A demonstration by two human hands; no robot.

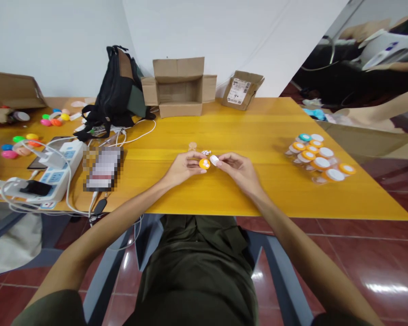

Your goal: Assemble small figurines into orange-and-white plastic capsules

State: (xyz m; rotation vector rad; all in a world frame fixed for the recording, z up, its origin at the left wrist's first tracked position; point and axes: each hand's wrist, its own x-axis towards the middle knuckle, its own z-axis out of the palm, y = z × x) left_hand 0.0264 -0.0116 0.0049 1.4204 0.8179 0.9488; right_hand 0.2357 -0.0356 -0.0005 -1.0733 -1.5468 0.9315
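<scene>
Over the middle of the table, my left hand (185, 168) pinches a small orange round cap (204, 164) that has whitish bits on its face. Close beside it, the fingers of my right hand (238, 168) are closed on a small white round lid (214, 160). The two pieces are nearly touching; I cannot tell whether they meet. Just beyond my fingertips shows a white, dark-spotted little item (206, 152), its kind too small to make out. A pale, see-through small jar or disc (192, 146) rests on the table behind my left hand.
Several small jars (321, 158) with orange, white and teal lids cluster at right. Along the back are an open cardboard box (180, 88), a labelled carton (241, 90) and a black backpack (117, 90). A power strip (59, 172), cables and a phone (104, 168) occupy the left.
</scene>
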